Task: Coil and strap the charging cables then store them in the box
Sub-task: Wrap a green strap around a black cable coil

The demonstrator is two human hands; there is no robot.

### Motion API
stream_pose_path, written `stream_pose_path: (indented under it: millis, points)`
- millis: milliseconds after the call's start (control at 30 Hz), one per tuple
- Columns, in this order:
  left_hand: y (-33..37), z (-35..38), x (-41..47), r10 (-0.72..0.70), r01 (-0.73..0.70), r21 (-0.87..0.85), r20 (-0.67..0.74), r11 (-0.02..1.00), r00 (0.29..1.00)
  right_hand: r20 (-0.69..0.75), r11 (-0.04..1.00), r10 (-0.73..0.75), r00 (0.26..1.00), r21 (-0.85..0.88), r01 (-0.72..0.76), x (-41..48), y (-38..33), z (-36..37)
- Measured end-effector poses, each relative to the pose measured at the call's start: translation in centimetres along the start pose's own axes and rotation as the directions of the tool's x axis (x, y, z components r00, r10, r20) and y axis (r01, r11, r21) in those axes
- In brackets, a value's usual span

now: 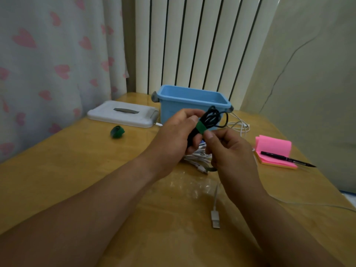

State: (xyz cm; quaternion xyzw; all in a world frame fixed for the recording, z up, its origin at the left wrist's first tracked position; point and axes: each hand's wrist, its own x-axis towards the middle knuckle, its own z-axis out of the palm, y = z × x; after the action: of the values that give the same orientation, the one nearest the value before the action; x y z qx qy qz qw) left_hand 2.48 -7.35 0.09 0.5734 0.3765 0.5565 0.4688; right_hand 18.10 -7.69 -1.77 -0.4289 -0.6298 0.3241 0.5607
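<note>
At centre frame I see the left hand [173, 137] gripping the coiled black cable [211, 118], with the right hand [229, 149] pinching the green strap [201, 127] wound round it. The blue box [171, 110] stands just behind; white cables [196, 157] lie beneath the hands.

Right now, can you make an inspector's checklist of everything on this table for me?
Surface: glossy wooden table.
Job's things: black cable coiled, green strap round it; blue box open, no cable seen inside; white lid left of it; strap roll on the table.
Clutter: pink sticky notes, pen lying on them.
Hands: left hand grips the black cable; right hand pinches the green strap.
Cables: white cables heaped loose under the hands; USB plug nearer.
Surroundings: heart-print curtain, white radiator.
</note>
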Motion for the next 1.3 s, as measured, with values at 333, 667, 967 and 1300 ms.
stream_pose_path:
  millis: [333,667,967,1300]
  points:
    - [0.2,-0.7,0.2,-0.056,0.093,-0.168,0.211,0.981,0.976,0.168,0.975,-0.044,0.985,0.224,0.005,-0.4,-0.8,-0.4]
    - [0.8,-0.2,0.1,-0.163,0.180,-0.077,0.188,0.981,0.969,0.104,0.980,-0.051,0.993,0.196,0.030,-0.3,-0.6,-0.5]
    - [-2.0,1.0,-0.3,0.303,-0.326,0.634,0.149,0.701,0.941,-0.061,0.987,0.077,0.995,0.143,-0.067,0.4,0.6,-0.7]
    - [-1.9,-0.9,1.0,0.394,-0.387,0.791,0.202,0.475,0.897,-0.003,0.977,0.170,0.985,0.133,-0.168,0.3,0.4,-0.5]
